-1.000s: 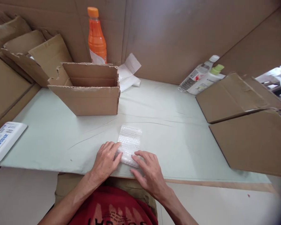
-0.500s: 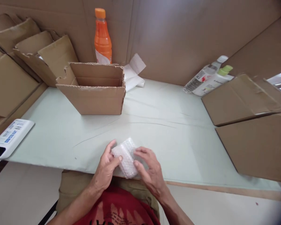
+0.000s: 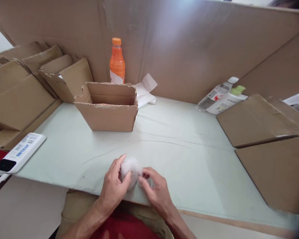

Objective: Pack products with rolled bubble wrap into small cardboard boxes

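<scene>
Near the table's front edge, a small bubble-wrap packet (image 3: 129, 169) is blurred by motion, and what may lie inside it is hidden. My left hand (image 3: 114, 179) is closed round its left side, thumb across the near face and fingers behind. At the packet's right edge, my right hand (image 3: 157, 188) has its thumb and curled fingers together in a pinch on the blurred edge of the wrap. Beyond both hands stands an open cardboard box (image 3: 112, 118) with ragged top edges; a bit of something reddish shows inside.
Behind the box are an orange bottle (image 3: 117, 63) and crumpled white paper (image 3: 146, 91). Cardboard boxes stand at left (image 3: 22, 96) and right (image 3: 276, 169). A clear bottle (image 3: 215, 94) and a white bottle with a green cap (image 3: 225, 102) lean back right. A white power bank (image 3: 22, 152) lies front left.
The packet has turned and looks rounder and more upright in my left hand. My right fingers have drawn together at its edge. The whole view has tilted upward.
</scene>
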A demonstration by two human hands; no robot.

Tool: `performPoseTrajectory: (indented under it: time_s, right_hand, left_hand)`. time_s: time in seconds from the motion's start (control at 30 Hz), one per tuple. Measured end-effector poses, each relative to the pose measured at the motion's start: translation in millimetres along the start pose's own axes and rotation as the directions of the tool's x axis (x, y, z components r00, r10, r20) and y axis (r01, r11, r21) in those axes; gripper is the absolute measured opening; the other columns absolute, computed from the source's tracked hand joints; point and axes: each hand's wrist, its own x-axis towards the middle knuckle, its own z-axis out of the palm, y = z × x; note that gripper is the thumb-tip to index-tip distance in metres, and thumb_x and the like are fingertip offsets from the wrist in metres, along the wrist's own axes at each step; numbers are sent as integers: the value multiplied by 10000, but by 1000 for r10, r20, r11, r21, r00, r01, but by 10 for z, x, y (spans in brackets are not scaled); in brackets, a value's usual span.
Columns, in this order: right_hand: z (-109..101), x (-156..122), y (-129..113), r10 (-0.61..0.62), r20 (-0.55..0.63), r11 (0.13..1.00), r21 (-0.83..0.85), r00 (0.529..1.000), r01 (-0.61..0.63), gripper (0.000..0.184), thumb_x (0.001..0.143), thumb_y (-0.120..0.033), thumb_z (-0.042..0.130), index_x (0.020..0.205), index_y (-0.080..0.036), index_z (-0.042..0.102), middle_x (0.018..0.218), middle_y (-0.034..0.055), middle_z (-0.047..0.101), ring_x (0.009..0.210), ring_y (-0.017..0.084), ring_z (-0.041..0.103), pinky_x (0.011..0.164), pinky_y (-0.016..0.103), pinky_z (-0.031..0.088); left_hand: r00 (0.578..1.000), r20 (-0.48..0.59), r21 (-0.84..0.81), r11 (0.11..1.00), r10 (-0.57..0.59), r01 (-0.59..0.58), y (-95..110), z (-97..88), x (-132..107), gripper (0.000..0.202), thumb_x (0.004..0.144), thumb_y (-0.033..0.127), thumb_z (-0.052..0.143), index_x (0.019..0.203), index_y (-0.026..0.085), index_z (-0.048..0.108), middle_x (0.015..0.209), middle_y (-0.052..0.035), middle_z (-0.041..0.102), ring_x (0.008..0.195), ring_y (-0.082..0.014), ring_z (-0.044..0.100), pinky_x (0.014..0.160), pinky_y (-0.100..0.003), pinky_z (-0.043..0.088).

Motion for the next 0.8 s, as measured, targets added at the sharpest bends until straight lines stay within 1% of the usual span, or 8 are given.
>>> performPoseTrajectory:
  time_s: [0.13,0.23,0.3,0.4,0.53,0.63,0.73,0.8]
  right_hand:
    - [90,13,-11,-121,-31,992,-49,992,119,362,855,-283,686,1207,-214,630,1082,81,716,929,211,669,816,308,554]
    - [72,58,47,-47,-96,997,-60,994,42,254,824,-277,706,1065,-215,656,934,42,712,815,189,654,741,271,543]
    - [38,82,75,27,-87,999,-19,996,-29,148,854,-284,663,983,-213,667,829,19,690,742,173,627,703,255,528]
    - [-26,107,83,134,-17,988,82,991,-132,174,900,-347,611,971,-201,675,814,28,683,751,181,628,714,268,524]
    - [-155,171,72,201,162,947,219,966,-234,391,867,-452,670,1169,-203,661,1026,81,713,939,230,669,857,328,532]
    - [-266,290,34,205,247,931,249,947,-266,682,815,-502,721,1409,-217,546,1112,95,706,943,234,672,852,344,543]
    - [-388,495,-88,174,302,975,83,937,-208,426,848,-425,691,1222,-222,673,1028,72,725,896,222,670,810,317,545]
    - [-502,677,-221,129,284,991,-16,950,-130,203,873,-370,659,996,-217,709,913,45,719,832,198,656,767,286,539]
  left_hand:
    - [996,95,-193,981,2,16,-3,57,-11,552,887,337,607,1408,190,504,1195,-127,655,1012,-238,684,851,-364,587]
    - [971,236,-289,957,47,24,-32,43,-10,497,917,336,588,1393,208,516,1214,-123,637,994,-221,679,882,-373,587]
    - [976,204,-229,973,78,-30,-67,35,24,482,887,284,609,1360,217,546,1270,-121,622,1063,-231,652,978,-408,545]
    - [974,224,-198,980,18,27,-127,48,99,652,837,212,594,1469,212,431,1307,-122,615,1160,-247,623,1048,-434,498]
    - [928,371,-167,982,-21,89,-177,75,157,718,844,181,514,1536,163,327,1072,-83,673,982,-209,675,949,-388,542]
    - [907,416,-56,997,65,-46,-168,41,187,720,810,145,534,1513,174,381,988,-54,693,872,-188,683,839,-327,568]
    - [864,430,17,955,260,-296,-72,-127,335,707,803,132,593,1480,237,421,1060,-49,720,929,-191,708,818,-289,584]
    - [833,289,112,848,471,-519,59,-336,561,699,830,159,635,1483,261,409,1222,-79,687,1099,-219,680,928,-323,572]
